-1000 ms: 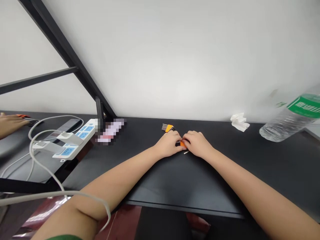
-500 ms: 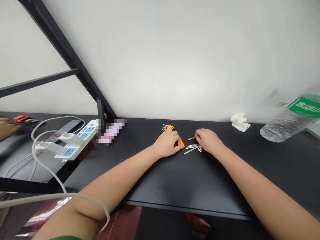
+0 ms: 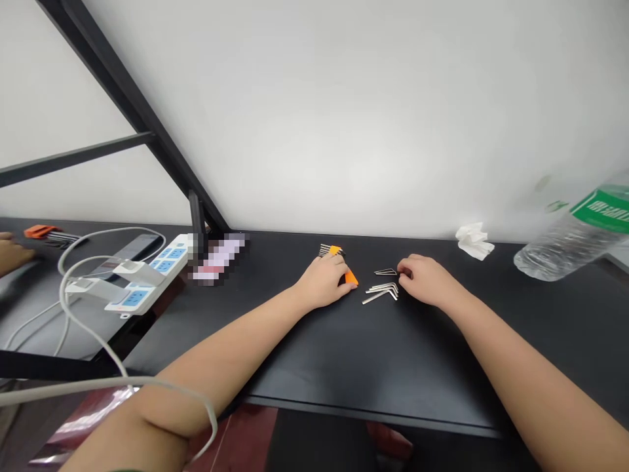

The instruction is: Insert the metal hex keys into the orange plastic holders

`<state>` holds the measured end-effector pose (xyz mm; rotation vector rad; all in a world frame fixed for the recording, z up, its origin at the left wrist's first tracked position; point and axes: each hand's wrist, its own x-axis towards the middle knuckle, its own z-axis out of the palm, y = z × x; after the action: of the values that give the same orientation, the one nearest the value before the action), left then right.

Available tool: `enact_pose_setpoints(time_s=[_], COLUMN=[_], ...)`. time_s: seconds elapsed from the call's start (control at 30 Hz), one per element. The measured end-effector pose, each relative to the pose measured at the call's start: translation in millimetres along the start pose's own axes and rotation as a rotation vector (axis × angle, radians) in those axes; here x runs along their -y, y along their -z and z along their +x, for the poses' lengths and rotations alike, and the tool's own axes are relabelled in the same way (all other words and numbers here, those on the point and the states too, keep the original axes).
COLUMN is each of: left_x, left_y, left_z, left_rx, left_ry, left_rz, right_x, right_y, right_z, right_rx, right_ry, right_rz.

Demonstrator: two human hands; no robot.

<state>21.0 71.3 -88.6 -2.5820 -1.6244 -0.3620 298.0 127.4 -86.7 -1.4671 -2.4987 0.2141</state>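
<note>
My left hand (image 3: pixel 325 282) is closed over an orange hex key holder (image 3: pixel 350 278) lying on the black table (image 3: pixel 339 354). Metal key ends (image 3: pixel 324 250) stick out past the holder's far side, and my fingers cover much of it. To the right of it my right hand (image 3: pixel 423 280) rests on the table with curled fingers, thumb and forefinger slightly apart. Its fingertips are right beside a few thin hex keys (image 3: pixel 384 272); whether they touch cannot be seen. Nearer to me, several larger L-shaped hex keys (image 3: pixel 383 288) lie loosely side by side.
At left are a white power strip (image 3: pixel 157 275) with plugs, cables, a phone (image 3: pixel 132 252) and a black frame (image 3: pixel 122 98). Another person's hand (image 3: pixel 14 254) is near an orange key set (image 3: pixel 42 231). Right: a crumpled tissue (image 3: pixel 474 240) and plastic bottle (image 3: pixel 565 242).
My right hand has moved a little right, away from the keys, so the bent ends of the thin ones now show. My left hand stays on the holder.
</note>
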Motion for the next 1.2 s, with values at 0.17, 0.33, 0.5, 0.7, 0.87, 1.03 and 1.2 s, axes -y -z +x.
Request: enact_pose_setpoints(time_s=[0.17,0.33,0.5,0.7,0.87,1.03,1.2], left_x=[0.6,1.0,1.4,0.4,2.3,3.1,1.1], left_y=[-0.2,0.4,0.4,1.2,-0.9,-2.1,-0.1], left_z=[0.1,-0.2,-0.5,-0.6,-0.8,-0.4,-0.2], left_rx=[0.003,0.006,0.008,0.018,0.000,-0.002,0.004], left_ry=[-0.002,-0.004,0.002,-0.002,-0.015,-0.023,-0.011], left_rz=[-0.015,-0.019,-0.016,-0.017,-0.017,-0.010,-0.021], right_x=[-4.7,-5.9,-7.9,-5.9,-3.5,-2.4,-7.1], right_y=[8.7,9.8,6.7,6.9,7.3,9.7,4.5], right_z=[-2.0,-3.0,-1.4,-5.1,-6.4,-7.3,-2.1], right_rx=[0.064,0.064,0.035,0.087,0.135,0.157,0.020], right_ry=[0.007,0.036,0.054,0.126,0.165,0.195,0.193], right_rz=[0.040,0.023,0.036,0.003,0.011,0.034,0.036])
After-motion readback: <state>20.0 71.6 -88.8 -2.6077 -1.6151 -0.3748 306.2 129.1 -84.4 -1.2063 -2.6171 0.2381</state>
